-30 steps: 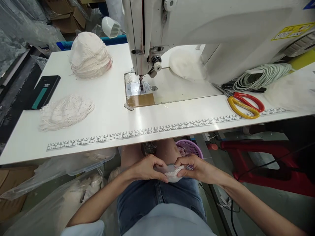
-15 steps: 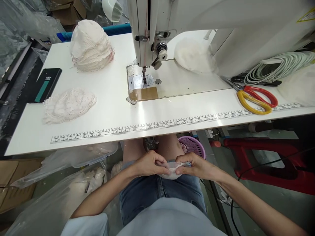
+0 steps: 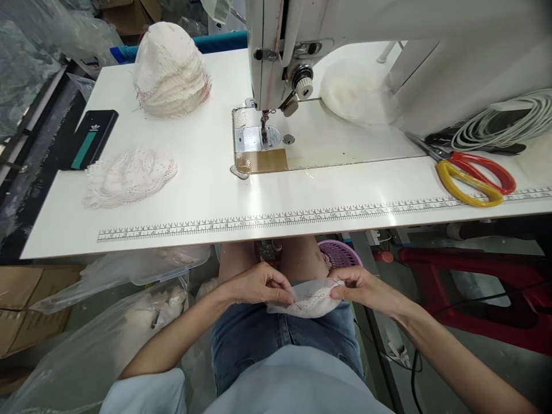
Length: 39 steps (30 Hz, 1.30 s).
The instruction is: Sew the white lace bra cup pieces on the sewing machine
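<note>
Holding lacy white fabric [image 3: 311, 303], left hand [image 3: 262, 286] and right hand [image 3: 361, 287], fingertips [image 3: 339, 292] pinched closed

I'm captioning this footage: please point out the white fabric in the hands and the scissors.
White fabric [image 3: 314, 302]: head view, on its middle, between the hands.
Scissors [image 3: 444, 168]: head view, on the yellow handle.

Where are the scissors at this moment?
In the head view, the scissors lie at the right on the white table, in front of the coiled cord, partly over the printed ruler.
</note>
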### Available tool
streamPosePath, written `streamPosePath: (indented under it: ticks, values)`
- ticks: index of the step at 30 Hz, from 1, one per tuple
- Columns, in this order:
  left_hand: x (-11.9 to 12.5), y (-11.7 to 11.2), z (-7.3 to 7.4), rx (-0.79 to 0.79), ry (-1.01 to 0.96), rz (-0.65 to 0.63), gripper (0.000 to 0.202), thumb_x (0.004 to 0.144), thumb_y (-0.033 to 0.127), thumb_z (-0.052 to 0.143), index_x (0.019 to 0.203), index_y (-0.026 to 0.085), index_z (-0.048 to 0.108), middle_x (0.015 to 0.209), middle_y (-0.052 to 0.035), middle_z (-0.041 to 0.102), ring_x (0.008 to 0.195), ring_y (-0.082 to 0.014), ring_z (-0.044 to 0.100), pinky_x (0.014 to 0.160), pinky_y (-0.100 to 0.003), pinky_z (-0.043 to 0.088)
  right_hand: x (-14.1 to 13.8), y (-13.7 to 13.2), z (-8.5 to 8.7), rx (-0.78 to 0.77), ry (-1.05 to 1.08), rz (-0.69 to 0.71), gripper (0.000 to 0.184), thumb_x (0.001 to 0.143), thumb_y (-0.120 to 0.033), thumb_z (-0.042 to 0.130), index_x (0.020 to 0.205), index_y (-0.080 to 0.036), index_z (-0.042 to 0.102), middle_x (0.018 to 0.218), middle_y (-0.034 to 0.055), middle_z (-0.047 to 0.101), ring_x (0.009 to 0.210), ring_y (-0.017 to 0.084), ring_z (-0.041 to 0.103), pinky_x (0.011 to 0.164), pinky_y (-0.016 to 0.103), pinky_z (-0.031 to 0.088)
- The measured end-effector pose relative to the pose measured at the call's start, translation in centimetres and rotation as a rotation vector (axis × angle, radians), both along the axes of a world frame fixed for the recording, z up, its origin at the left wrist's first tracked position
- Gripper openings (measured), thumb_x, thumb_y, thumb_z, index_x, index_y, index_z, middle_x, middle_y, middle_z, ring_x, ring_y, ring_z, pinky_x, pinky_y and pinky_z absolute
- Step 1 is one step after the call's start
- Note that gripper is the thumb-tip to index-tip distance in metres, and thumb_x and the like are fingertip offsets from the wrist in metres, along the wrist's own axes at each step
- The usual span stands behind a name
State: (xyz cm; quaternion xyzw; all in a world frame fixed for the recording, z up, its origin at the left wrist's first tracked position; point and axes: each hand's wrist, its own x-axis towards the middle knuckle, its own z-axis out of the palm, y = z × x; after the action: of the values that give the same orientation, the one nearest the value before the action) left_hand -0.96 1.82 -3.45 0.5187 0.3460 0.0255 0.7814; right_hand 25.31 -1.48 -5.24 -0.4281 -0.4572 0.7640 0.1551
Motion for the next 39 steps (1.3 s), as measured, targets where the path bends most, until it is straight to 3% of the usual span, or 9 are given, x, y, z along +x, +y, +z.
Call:
streamPosePath:
  ticks: [3, 8, 14, 20, 27, 33, 39]
  values:
    - [0.0, -0.2, -0.4, -0.052, -0.023, 0.003, 0.028, 0.066, 0.031, 0.074, 0.085, 0.011, 0.074, 0.069, -0.005, 0.07, 0.063, -0.0118, 0.06, 0.06, -0.018, 0.045, 0.0, 0.0, -0.1, -0.012, 0.016, -0.005, 0.028, 0.075, -0.041, 0.069, 0.076, -0.013, 0.066, 0.067, 0.0008, 0.059, 0.063, 0.012, 0.054, 0.059, 0.023, 0.042]
    - [-0.7, -0.4, -0.9, -0.007, 0.005, -0.017, 0.024, 0.069, 0.029, 0.072, 0.084, 0.011, 0.074, 0.067, -0.005, 0.07, 0.061, -0.0117, 0.06, 0.059, -0.018, 0.045, -0.1, -0.2, -0.3, -0.05, 0.023, 0.004, 0.027, 0.075, -0.04, 0.069, 0.079, -0.013, 0.067, 0.071, 0.0018, 0.062, 0.065, 0.012, 0.054, 0.06, 0.023, 0.041]
    - [-0.7, -0.3, -0.5, 0.012, -0.082, -0.03, 0.031, 0.063, 0.028, 0.077, 0.09, 0.012, 0.072, 0.083, -0.0051, 0.07, 0.075, -0.0148, 0.061, 0.072, -0.022, 0.046, -2.0, 0.1, 1.2, 0.073, -0.03, 0.131, 0.028, 0.079, -0.041, 0.065, 0.079, -0.014, 0.066, 0.072, 0.0014, 0.058, 0.066, 0.012, 0.051, 0.059, 0.022, 0.038]
    - [1.5, -0.6, 0.1, 0.14, 0.009, 0.017, 0.025, 0.064, 0.031, 0.076, 0.071, 0.009, 0.069, 0.055, 0.0037, 0.052, 0.053, -0.0065, 0.042, 0.049, -0.016, 0.03, -3.0, 0.3, 3.0, 0.243, -0.173, 0.245, 0.034, 0.083, -0.046, 0.058, 0.073, -0.013, 0.061, 0.062, -0.0027, 0.048, 0.056, 0.009, 0.04, 0.051, 0.021, 0.028]
    - [0.5, -1.5, -0.1, 0.137, 0.07, 0.046, 0.025, 0.065, 0.032, 0.075, 0.07, 0.008, 0.069, 0.056, 0.002, 0.054, 0.054, -0.0071, 0.042, 0.049, -0.017, 0.03, -2.7, -0.4, 2.5, 0.252, -0.166, 0.243, 0.034, 0.083, -0.047, 0.058, 0.085, -0.014, 0.064, 0.072, 0.0007, 0.06, 0.063, 0.012, 0.049, 0.055, 0.021, 0.034]
    - [-0.4, -2.0, 0.1, 0.198, 0.086, 0.043, 0.023, 0.068, 0.034, 0.072, 0.069, 0.01, 0.068, 0.059, 0.0011, 0.057, 0.055, -0.0079, 0.046, 0.05, -0.017, 0.031, -3.2, -0.6, 2.2, 0.263, -0.157, 0.267, 0.03, 0.083, -0.046, 0.057, 0.086, -0.017, 0.062, 0.073, 0.0, 0.058, 0.064, 0.013, 0.05, 0.056, 0.022, 0.034]
    - [-0.2, -2.5, 0.6, 0.29, 0.165, 0.034, 0.023, 0.069, 0.033, 0.071, 0.064, 0.011, 0.064, 0.055, 0.0039, 0.051, 0.054, -0.0066, 0.043, 0.049, -0.017, 0.028, -3.5, -1.3, 2.1, 0.311, -0.183, 0.218, 0.026, 0.086, -0.042, 0.056, 0.082, -0.017, 0.059, 0.07, -0.0012, 0.055, 0.062, 0.011, 0.045, 0.053, 0.021, 0.029]
